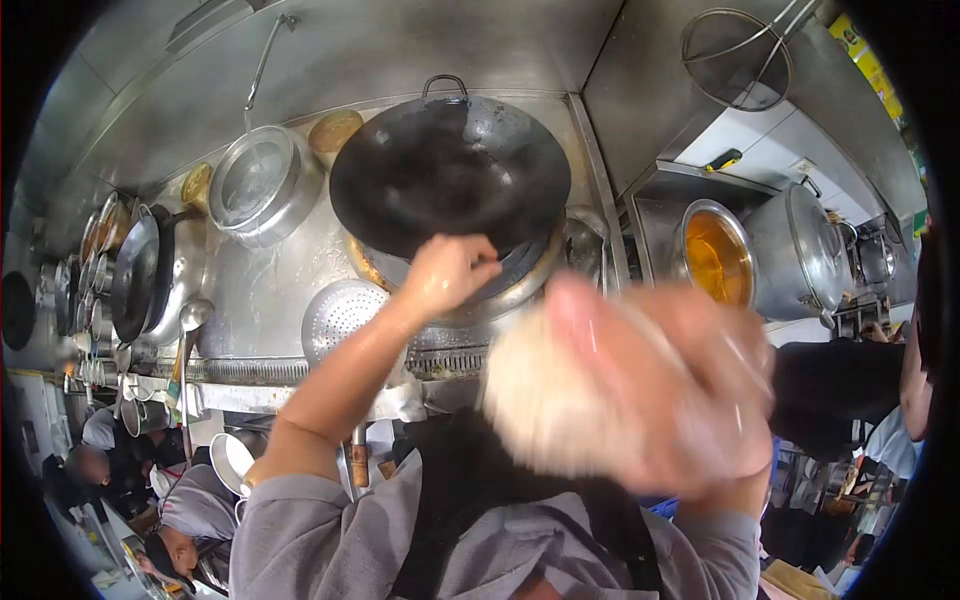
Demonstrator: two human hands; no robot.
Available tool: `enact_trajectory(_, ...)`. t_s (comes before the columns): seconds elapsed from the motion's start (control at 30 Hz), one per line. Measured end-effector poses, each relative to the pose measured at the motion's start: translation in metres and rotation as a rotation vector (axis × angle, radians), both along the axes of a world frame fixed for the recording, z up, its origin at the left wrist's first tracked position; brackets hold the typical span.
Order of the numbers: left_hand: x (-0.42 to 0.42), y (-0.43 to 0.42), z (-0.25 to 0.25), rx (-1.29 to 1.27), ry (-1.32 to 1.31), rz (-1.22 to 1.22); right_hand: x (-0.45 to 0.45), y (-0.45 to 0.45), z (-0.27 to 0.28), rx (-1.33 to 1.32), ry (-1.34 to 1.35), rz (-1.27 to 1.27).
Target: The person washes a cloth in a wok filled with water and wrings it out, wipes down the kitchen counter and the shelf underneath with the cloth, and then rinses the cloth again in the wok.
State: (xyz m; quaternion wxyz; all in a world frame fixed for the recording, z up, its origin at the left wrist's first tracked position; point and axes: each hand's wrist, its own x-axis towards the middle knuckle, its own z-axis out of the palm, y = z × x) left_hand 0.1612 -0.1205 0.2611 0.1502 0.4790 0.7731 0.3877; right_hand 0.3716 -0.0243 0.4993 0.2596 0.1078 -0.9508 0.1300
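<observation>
A black wok (450, 180) sits tilted on the burner, its far loop handle pointing away from me. At its near edge, my left hand (448, 272) is closed with its fingers curled on the wok; the exact grip is partly hidden. My right hand (680, 390) is raised close to the camera, to the right of the wok and apart from it. Its fingers are wrapped round a cream-coloured wad (540, 395) that looks like a cloth, smeared by motion. Both hands look wet.
Left of the wok stand a metal pot (260, 180) and a perforated skimmer (342, 318). A ladle (196, 315) and stacked woks (135, 275) are farther left. To the right are a bowl of orange liquid (716, 255) and a lidded stockpot (800, 250). Other people stand behind.
</observation>
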Motion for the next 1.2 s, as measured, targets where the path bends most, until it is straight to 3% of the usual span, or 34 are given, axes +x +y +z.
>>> enact_trajectory(0.07, 0.030, -0.015, -0.031, -0.088, 0.097, 0.022, 0.002, 0.022, -0.036, -0.138, -0.111, -0.140)
enact_trajectory(0.2, 0.071, -0.023, -0.081, -0.146, -0.013, 0.107, 0.006, 0.090, -0.194, -0.596, -0.487, -0.420)
enact_trajectory(0.27, 0.073, -0.026, -0.081, -0.153, -0.048, 0.138, 0.006, 0.101, -0.264, -0.758, -0.430, -0.467)
enact_trajectory(0.33, 0.060, -0.025, -0.071, -0.082, 0.008, 0.038, -0.004, 0.085, -0.284, -0.911, -0.367, -0.393)
enact_trajectory(0.4, 0.049, -0.014, -0.057, 0.186, -0.507, 0.059, -0.015, 0.069, -0.279, -1.086, -0.292, 0.003)
enact_trajectory(0.43, 0.047, -0.008, -0.049, 0.473, -0.777, 0.023, -0.012, 0.067, -0.261, -1.306, -0.464, 0.080)
enact_trajectory(0.53, 0.029, -0.009, -0.046, 0.451, -0.895, 0.174, 0.017, 0.102, -0.277, -1.369, -0.369, -0.233)
enact_trajectory(0.6, 0.022, -0.019, -0.037, 0.579, -1.015, 0.211, 0.068, 0.138, -0.371, -0.818, -0.334, -0.662)
enact_trajectory(0.63, 0.019, -0.028, -0.036, 0.693, -1.144, 0.247, 0.105, 0.158, -0.435, -0.482, -0.678, -0.973)
enact_trajectory(0.67, 0.006, -0.041, -0.049, 0.732, -1.224, 0.179, 0.126, 0.151, -0.442, -0.497, -0.962, -1.044)
enact_trajectory(0.7, 0.001, -0.053, -0.044, 0.772, -1.320, 0.158, 0.141, 0.139, -0.456, -0.396, -1.020, -1.030)
enact_trajectory(0.73, -0.004, -0.066, -0.038, 0.819, -1.409, 0.138, 0.159, 0.131, -0.484, -0.332, -0.871, -0.996)
enact_trajectory(0.87, -0.029, -0.101, -0.031, 0.886, -1.292, 0.227, 0.141, 0.115, -0.447, -0.502, -0.926, -1.061)
enact_trajectory(0.9, -0.035, -0.107, -0.023, 0.908, -1.277, 0.238, 0.151, 0.124, -0.467, -0.533, -0.713, -0.989)
enact_trajectory(0.93, -0.039, -0.113, -0.017, 0.967, -1.209, 0.285, 0.145, 0.121, -0.453, -0.539, -0.584, -0.921)
enact_trajectory(0.97, -0.044, -0.115, -0.016, 1.022, -1.148, 0.332, 0.139, 0.125, -0.435, -0.779, -0.642, -0.981)
enact_trajectory(1.0, -0.051, -0.112, -0.023, 1.038, -1.149, 0.340, 0.118, 0.108, -0.377, -1.018, -0.703, -1.034)
enact_trajectory(1.07, -0.075, -0.099, -0.047, 0.790, -0.880, 0.456, 0.125, 0.116, -0.397, -0.649, -0.505, -0.898)
enact_trajectory(1.1, -0.083, -0.089, -0.066, 0.623, -0.508, 0.494, 0.119, 0.121, -0.404, -0.594, -0.356, -0.854)
enact_trajectory(1.13, -0.086, -0.086, -0.080, 0.437, -0.144, 0.533, 0.099, 0.118, -0.381, -0.640, -0.439, -0.949)
enact_trajectory(1.2, -0.081, -0.103, -0.079, 0.283, -0.154, 0.562, 0.043, 0.114, -0.353, -0.696, -0.183, -0.687)
